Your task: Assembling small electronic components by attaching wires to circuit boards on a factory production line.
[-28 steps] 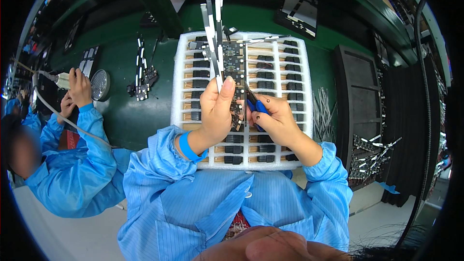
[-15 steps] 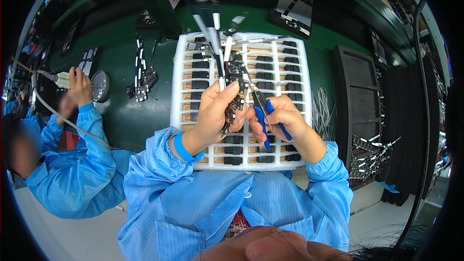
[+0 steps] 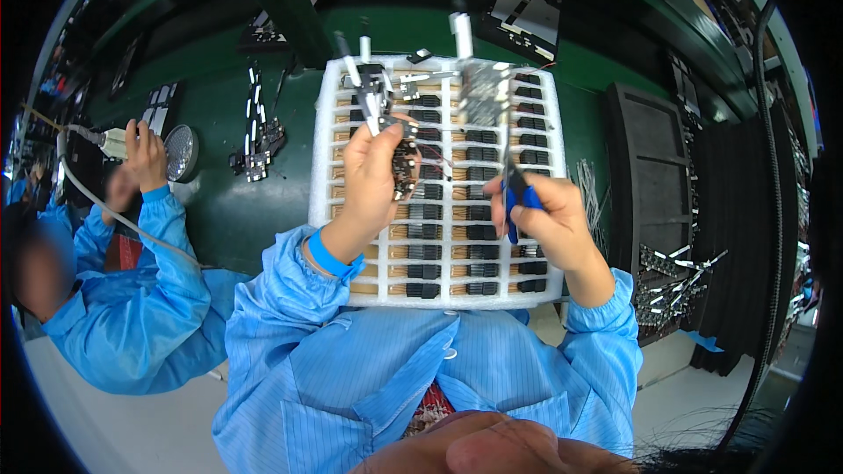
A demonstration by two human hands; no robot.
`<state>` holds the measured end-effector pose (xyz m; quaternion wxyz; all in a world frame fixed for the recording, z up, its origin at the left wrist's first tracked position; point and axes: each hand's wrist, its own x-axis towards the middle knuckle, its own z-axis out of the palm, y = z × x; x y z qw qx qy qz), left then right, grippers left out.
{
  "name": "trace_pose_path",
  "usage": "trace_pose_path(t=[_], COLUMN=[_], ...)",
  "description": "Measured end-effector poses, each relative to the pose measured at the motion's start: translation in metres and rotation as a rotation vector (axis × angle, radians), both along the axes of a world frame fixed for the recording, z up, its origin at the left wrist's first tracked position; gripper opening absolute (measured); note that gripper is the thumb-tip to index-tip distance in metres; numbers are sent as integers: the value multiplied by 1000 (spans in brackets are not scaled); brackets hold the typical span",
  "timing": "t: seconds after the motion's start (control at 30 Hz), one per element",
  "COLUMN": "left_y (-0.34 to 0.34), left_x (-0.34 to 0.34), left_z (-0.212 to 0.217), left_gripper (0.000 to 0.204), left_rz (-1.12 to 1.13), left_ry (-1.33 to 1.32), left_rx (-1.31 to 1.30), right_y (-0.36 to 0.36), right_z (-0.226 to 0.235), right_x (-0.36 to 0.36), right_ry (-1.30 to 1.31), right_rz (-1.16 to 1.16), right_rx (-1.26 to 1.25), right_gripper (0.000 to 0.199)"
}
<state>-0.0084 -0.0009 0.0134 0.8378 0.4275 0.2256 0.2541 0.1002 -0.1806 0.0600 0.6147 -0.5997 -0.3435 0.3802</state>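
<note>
My left hand is closed around a small bunch of dark circuit boards, with white-and-black flat cables sticking up above the fingers. Blue-handled pliers sit in my right hand, jaws pointing up and away from me; motion smears the jaws. Just left of these jaws is a blurred circuit board with a long white-and-black cable; I cannot tell whether the pliers grip it. Under both hands lies a white foam tray, its slots filled with rows of black parts with tan leads.
Several circuit boards with white strips lie on the green table left of the tray. White cable ties lie at its right, beside a black tray. At the left a co-worker in a blue sleeve works near a round lamp.
My hands have moved apart, the right one going right with the pliers. One circuit board has left the bunch and now appears up by the pliers' jaws. My left hand has shifted slightly left.
</note>
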Motion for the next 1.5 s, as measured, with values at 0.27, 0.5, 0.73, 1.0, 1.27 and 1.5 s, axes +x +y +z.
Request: trace_pose_path(t=[0.27, 0.5, 0.73, 1.0, 1.27, 1.5], left_y=[-11, -11, -15, -19, -19, -20], left_x=[4, 3, 6, 5, 6, 4], left_z=[0, 1, 2, 2, -3, 3], left_gripper=[21, 26, 25, 20, 19, 21], left_rz=[-3, -16, 18, -74, -47, -47], left_ry=[-75, -125, -68, -112, -79, -47], left_rx=[17, 41, 177, 195, 279, 324], right_y=[0, 6, 6, 16, 18, 17], right_z=[-11, -6, -15, -15, -8, -11], right_x=[-6, -7, -1, 8, 3, 2], right_ry=[-131, -213, -355, -402, -479, -625], right_rz=[234, 266, 132, 48, 80, 54], right_rx=[-239, -339, -201, -178, -176, -157], right_gripper=[19, 12, 26, 30, 32, 33])
